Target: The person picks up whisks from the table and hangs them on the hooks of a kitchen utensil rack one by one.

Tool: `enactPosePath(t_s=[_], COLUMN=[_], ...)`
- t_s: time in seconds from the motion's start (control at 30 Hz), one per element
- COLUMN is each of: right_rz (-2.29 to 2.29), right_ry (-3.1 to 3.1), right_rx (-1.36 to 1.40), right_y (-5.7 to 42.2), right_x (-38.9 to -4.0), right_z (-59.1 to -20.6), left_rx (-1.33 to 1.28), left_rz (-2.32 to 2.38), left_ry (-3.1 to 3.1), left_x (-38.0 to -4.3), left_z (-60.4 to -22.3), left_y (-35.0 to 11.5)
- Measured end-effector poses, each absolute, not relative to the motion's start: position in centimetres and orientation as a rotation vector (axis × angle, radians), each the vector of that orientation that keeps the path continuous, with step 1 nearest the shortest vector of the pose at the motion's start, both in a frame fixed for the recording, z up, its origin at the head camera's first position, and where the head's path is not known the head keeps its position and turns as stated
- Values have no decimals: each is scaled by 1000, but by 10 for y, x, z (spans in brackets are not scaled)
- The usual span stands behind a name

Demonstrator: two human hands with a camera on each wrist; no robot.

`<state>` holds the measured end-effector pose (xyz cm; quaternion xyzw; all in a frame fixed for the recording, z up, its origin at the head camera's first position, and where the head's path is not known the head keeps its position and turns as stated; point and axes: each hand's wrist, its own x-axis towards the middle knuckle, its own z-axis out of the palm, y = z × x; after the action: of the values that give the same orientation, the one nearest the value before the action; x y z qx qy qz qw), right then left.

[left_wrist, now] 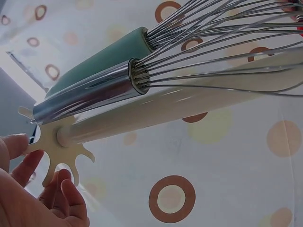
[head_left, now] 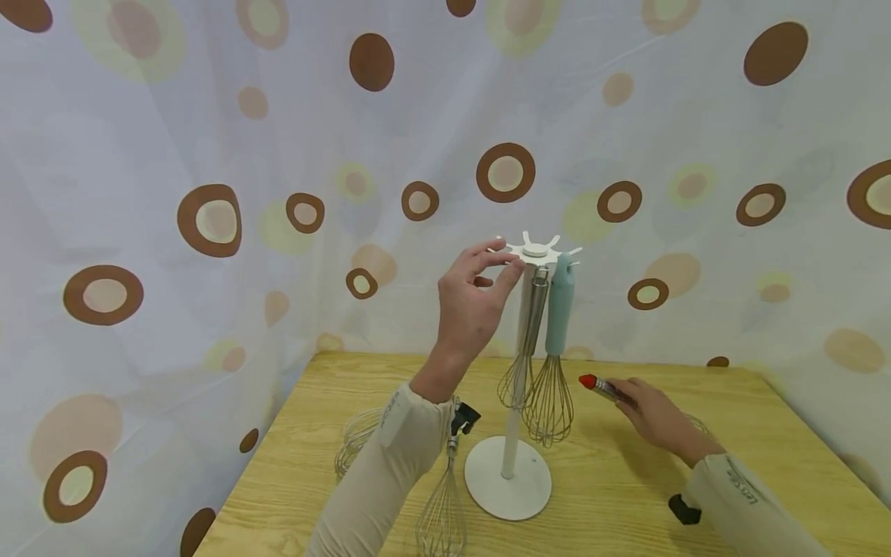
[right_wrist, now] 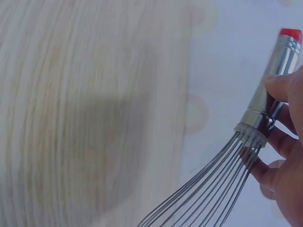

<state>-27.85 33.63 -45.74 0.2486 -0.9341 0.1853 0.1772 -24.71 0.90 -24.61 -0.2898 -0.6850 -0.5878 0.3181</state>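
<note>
A white rotating-style stand with hooked arms (head_left: 534, 251) rises from a round base. From it hang a steel-handled whisk (head_left: 534, 317) and a teal-handled whisk (head_left: 560, 319), side by side. My left hand (head_left: 475, 300) is up at the stand's left rim, its thumb and fingers around the hooked arms (left_wrist: 59, 158) in the left wrist view. Off to the right, my right hand (head_left: 657, 419) grips a steel whisk with a red tip (right_wrist: 265, 97) by its handle. That whisk's wires point down toward the wrist and its red end points toward the stand.
A whisk (head_left: 442, 510) lies on the wooden table (head_left: 599, 503), left of the stand's base (head_left: 525, 499). Another wire whisk (head_left: 355, 437) is partly hidden behind the left sleeve. A patterned curtain (head_left: 313, 116) closes off the back and sides.
</note>
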Motion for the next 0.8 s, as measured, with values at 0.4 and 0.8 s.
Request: enactPosePath(t_s=[0.4, 0.8], right_rz=[631, 806], right_ry=[-2274, -2016], right_rx=[695, 765], right_y=[294, 260], right_x=[-274, -262], right_z=[-409, -364], left_rx=[-758, -835], left_rz=[-1568, -1596], left_ry=[-1781, -1780], left_x=[-250, -260], left_z=[-247, -249], left_y=[8, 4])
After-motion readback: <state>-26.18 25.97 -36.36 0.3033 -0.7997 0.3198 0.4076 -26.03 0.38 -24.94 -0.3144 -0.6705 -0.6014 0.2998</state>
